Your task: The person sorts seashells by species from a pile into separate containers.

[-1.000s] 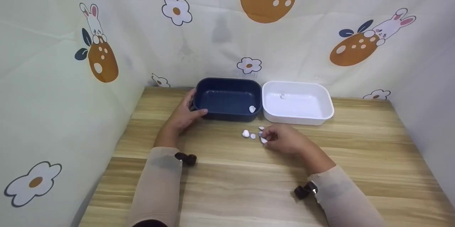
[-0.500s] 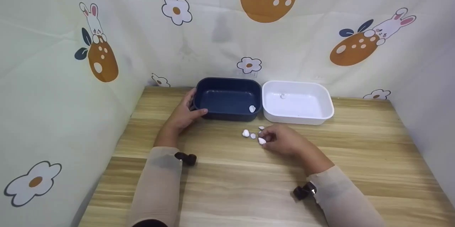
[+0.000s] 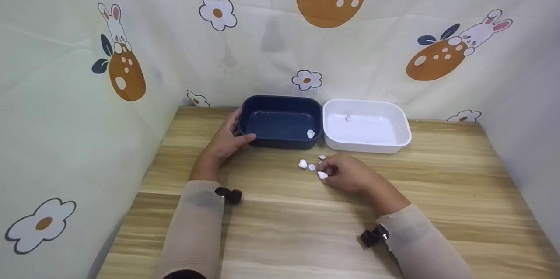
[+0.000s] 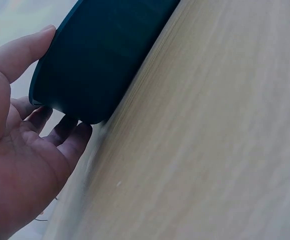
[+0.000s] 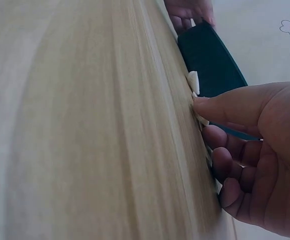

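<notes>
My left hand (image 3: 223,141) grips the left end of a dark blue plastic bin (image 3: 280,142). In the left wrist view, its thumb lies on the rim and its fingers (image 4: 76,145) curl against the outer wall. At the table, my right hand (image 3: 350,173) pinches a small white shell-like piece (image 3: 322,175) between thumb and forefinger. The right wrist view shows that piece partly hidden by the thumb (image 5: 210,107). Beside the fingertips lie more small white pieces: a rounded one (image 3: 302,164), a flat one (image 3: 311,167) and another (image 3: 322,157).
A white bin (image 3: 366,147) stands against the blue bin's right side, with one small white piece (image 3: 348,118) inside. Another white piece (image 3: 310,134) lies in the blue bin's front right corner. Patterned cloth (image 3: 262,43) hangs behind the wooden table (image 3: 280,226).
The white piece in my right hand has shifted slightly left and turned, staying low over the table. My left hand and both bins have not moved.
</notes>
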`<state>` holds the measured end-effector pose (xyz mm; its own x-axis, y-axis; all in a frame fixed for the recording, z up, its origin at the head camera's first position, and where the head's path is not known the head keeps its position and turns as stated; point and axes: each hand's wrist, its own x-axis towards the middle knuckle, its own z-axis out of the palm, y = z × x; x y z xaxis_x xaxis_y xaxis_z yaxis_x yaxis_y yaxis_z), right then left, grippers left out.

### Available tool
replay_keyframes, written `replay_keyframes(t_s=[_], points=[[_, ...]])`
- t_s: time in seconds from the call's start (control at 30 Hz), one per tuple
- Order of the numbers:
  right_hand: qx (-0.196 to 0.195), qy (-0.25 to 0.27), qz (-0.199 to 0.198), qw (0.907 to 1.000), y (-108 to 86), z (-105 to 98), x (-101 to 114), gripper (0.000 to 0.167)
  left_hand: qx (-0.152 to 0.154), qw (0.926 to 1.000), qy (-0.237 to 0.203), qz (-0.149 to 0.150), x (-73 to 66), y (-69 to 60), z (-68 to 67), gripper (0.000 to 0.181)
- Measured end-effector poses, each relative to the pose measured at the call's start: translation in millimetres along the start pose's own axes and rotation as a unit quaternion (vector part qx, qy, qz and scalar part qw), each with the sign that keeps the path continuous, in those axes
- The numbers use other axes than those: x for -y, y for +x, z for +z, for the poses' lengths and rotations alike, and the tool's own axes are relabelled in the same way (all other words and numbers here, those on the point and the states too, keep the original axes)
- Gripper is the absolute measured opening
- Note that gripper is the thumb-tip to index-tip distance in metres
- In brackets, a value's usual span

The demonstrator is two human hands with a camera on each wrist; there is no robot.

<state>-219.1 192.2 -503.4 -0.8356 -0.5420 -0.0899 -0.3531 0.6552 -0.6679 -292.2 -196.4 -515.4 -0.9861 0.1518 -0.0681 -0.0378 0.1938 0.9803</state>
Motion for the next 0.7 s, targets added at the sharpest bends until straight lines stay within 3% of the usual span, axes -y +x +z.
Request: replay_keyframes(t_s=[0.27,0.7], points=[[0.001,-0.003,-0.003,1.0,-0.9,-0.1,2.0,0.015,0.006,0.9999,-0.007,0.005,-0.6,-0.4,0.1,0.102],[-0.045,0.017,0.045,0.9978,1.0,-12.1,17.4,0.02,0.006,1.0,0.004,-0.001,-1.2,-0.8,-0.3,0.104]])
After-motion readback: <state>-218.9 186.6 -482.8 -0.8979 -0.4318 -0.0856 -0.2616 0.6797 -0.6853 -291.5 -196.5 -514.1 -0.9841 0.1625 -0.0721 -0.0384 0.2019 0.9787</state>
